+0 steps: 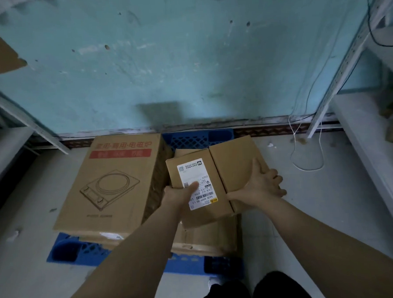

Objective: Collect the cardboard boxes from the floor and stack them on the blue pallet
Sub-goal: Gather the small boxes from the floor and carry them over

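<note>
At the centre of your view, your left hand (182,193) grips the near-left corner of the small cardboard box (232,160), with the thumb laid across its white shipping label (198,171). Your right hand (261,186) clasps the box's right side, fingers curled round the edge. You hold that box over a plain lower box (209,239) on the right half of the blue pallet (78,253); whether the two touch cannot be told. A large printed box (111,187) fills the pallet's left half. That makes three boxes and one pallet. The pallet sits on a pale grey floor (308,211) against a scuffed teal wall (186,69), between two metal racks, left rack (18,112) and right rack (345,61).
</note>
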The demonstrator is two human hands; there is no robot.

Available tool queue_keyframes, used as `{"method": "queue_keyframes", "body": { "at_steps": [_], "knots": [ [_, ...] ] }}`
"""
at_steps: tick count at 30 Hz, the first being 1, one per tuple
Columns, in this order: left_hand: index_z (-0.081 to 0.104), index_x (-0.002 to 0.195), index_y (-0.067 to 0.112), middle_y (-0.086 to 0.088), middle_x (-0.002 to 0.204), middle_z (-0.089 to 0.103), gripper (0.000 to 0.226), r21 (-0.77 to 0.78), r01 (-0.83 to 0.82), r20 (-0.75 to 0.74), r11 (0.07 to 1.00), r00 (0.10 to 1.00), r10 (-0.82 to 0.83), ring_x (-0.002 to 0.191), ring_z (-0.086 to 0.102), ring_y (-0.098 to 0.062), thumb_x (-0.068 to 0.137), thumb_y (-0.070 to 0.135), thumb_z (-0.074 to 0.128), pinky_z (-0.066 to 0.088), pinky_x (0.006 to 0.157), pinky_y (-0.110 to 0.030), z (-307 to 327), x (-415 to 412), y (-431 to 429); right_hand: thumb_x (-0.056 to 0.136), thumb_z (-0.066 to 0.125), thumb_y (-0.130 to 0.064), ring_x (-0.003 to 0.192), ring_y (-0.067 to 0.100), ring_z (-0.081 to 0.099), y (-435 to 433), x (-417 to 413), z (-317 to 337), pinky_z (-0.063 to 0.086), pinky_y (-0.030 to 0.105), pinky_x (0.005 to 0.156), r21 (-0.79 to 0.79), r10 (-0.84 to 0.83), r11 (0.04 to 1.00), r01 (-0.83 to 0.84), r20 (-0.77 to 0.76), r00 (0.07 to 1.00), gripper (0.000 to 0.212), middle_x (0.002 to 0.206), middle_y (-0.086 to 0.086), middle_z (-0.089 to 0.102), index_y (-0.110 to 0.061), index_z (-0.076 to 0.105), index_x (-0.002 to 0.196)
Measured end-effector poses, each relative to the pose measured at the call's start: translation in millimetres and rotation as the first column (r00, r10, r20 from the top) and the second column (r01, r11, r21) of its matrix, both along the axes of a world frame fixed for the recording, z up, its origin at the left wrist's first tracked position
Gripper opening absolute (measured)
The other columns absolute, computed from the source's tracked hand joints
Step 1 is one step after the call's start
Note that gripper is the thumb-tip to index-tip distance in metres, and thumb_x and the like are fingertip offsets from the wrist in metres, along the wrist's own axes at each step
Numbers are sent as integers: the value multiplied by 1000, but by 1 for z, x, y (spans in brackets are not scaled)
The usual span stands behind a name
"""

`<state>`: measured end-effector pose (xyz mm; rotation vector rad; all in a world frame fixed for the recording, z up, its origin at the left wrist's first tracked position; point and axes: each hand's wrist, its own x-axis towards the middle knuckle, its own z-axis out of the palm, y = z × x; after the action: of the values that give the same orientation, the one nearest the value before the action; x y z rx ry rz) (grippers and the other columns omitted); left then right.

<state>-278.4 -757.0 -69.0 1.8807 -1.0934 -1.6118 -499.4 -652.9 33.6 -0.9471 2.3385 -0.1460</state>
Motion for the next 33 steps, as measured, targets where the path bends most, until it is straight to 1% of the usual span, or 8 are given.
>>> {"method": "queue_keyframes", "body": {
  "at_steps": [6, 13, 18, 21, 23, 26, 29, 33],
  "knots": [
    [59, 120, 14, -6, 102, 73, 124, 72, -2, 91, 997, 996, -4, 86, 73, -30, 14, 71, 88, 59, 75, -48, -65, -10, -83, 34, 79, -72, 127, 39, 27, -73, -24, -27, 31, 59, 100, 45, -3, 999, 0, 61, 998, 147, 137, 20, 23, -39, -12, 144],
    [58, 117, 18, -4, 104, 74, 111, 203, -174, 144, 964, 979, 146, 90, 72, -27, 24, 70, 88, 58, 81, -48, -52, -37, -135, 43, 80, -68, 134, 43, 20, -173, -45, -74, 29, 63, 103, 147, 82, 984, -103, 142, 986, 142, 145, 24, 13, -37, -14, 146],
    [47, 131, 11, -9, 117, 66, 59, 284, -154, 230, 946, 969, 89, 89, 63, -21, 83, 32, 75, 47, 55, -29, -38, -79, -182, 43, 79, -70, 130, 39, 25, -237, -59, -122, 33, 59, 103, 233, 93, 966, -115, 104, 990, 141, 142, 23, 18, -35, -8, 148],
    [38, 143, 10, -12, 128, 61, 63, 239, -137, 381, 961, 924, 37, 109, 62, -29, 89, 24, 67, 56, 81, -42, -72, -76, -209, 54, 77, -68, 129, 36, 29, -257, -53, -158, 35, 54, 102, 234, 58, 967, -100, 179, 982, 129, 143, 19, 20, -28, 0, 150],
    [24, 153, 16, -14, 139, 51, 69, 233, -64, 563, 970, 822, -81, 123, 53, -35, 92, 17, 56, 47, 99, -42, -85, -76, -213, 69, 67, -69, 135, 37, 26, -259, -46, -177, 32, 55, 105, 251, 114, 952, -172, 229, 967, 114, 150, 19, 18, -22, 4, 152],
    [11, 155, 18, -12, 149, 39, 79, 293, -19, 595, 956, 786, -167, 131, 44, -34, 90, 18, 55, 42, 104, -41, -93, -81, -208, 87, 54, -60, 145, 34, 13, -256, -41, -192, 22, 45, 114, 303, 236, 897, -322, 289, 928, 94, 158, 19, 7, -16, 5, 153],
    [21, 152, 16, -12, 153, 30, 71, 256, -73, 639, 964, 761, -112, 134, 38, -37, 86, 17, 47, 38, 108, -51, -97, -78, -200, 86, 55, -48, 146, 34, 8, -250, -42, -200, 22, 40, 115, 328, 266, 877, -352, 279, 923, 84, 157, 20, 0, -17, 12, 152],
    [39, 141, 17, -10, 135, 50, 52, 246, -95, 619, 965, 781, -82, 116, 54, -34, 89, 14, 46, 51, 87, -39, -82, -79, -197, 80, 54, -36, 137, 34, 26, -249, -49, -188, 37, 43, 108, 303, 288, 881, -363, 266, 920, 72, 150, 15, 19, -13, 30, 143]
  ]
}}
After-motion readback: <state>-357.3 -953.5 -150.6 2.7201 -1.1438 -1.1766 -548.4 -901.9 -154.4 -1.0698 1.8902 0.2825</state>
